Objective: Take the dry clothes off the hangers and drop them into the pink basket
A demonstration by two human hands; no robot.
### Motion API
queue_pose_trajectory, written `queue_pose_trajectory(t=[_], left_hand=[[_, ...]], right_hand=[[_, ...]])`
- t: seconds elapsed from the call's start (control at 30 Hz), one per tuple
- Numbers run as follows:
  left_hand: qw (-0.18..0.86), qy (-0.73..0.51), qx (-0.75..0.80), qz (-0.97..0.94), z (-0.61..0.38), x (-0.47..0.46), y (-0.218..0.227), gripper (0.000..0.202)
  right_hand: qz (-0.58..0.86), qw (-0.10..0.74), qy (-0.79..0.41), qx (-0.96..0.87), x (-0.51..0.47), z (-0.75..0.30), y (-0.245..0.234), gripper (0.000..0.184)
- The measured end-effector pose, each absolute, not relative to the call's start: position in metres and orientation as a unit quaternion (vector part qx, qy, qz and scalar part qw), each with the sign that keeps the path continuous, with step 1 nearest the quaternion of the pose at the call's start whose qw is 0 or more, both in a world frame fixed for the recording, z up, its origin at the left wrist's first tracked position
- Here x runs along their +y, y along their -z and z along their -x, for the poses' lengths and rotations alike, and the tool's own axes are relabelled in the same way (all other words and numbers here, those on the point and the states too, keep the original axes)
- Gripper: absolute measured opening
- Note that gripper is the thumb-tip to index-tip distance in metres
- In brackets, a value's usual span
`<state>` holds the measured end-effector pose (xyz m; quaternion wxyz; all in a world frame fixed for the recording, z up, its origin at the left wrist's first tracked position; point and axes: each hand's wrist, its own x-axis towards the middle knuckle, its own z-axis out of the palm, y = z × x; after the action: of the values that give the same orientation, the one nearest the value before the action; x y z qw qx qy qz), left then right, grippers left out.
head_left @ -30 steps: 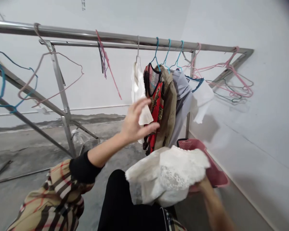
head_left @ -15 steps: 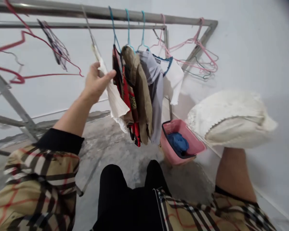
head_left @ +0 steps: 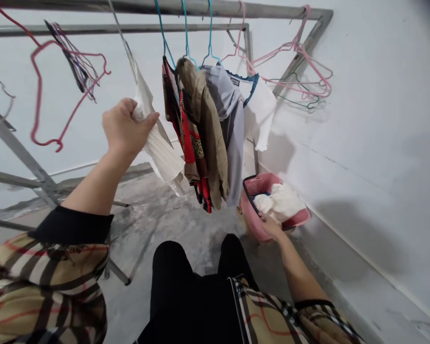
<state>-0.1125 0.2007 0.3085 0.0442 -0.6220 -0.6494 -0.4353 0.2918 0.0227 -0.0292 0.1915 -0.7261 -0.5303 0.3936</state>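
By the left grip (head_left: pixel 127 126), a hanging white garment (head_left: pixel 165 155) is pinched between thumb and fingers, below the metal rail (head_left: pixel 222 8). To the right of this grip are hung a red patterned garment (head_left: pixel 188 153), a khaki garment (head_left: pixel 211 138), a grey top (head_left: pixel 235 157) and a blue-collared white top (head_left: pixel 265 110). Inside that collar a small dark label (head_left: pixel 234 81) can be seen, its writing too small to be read. Just beyond the right grip (head_left: pixel 271 225), white cloth (head_left: pixel 287 199) is contained in a pink basket (head_left: pixel 252 220); whether the partly hidden fingers are closed on it cannot be told.
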Motion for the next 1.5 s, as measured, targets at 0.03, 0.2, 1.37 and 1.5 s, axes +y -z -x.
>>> queue_pose_trajectory(t=[0.03,0.2,1.37,1.5], left_hand=[[0.072,0.423,-0.649,0.628,0.113,0.199,-0.306,0.043],[0.14,0.38,-0.606,0.685,0.118,0.193,-0.291,0.033],[-0.27,0.55,-0.544,0.573,0.159,0.157,-0.3,0.02],[0.018,0.484,-0.587,0.649,0.166,0.156,-0.291,0.017]], right_hand=[[0.717,0.18,-0.419,-0.528,0.016,-0.279,0.036,0.038],[0.658,0.136,-0.515,-0.532,-0.008,-0.226,0.051,0.047],[0.575,0.088,-0.536,-0.611,-0.012,-0.183,0.047,0.055],[0.577,0.084,-0.536,-0.611,-0.015,-0.18,0.053,0.053]])
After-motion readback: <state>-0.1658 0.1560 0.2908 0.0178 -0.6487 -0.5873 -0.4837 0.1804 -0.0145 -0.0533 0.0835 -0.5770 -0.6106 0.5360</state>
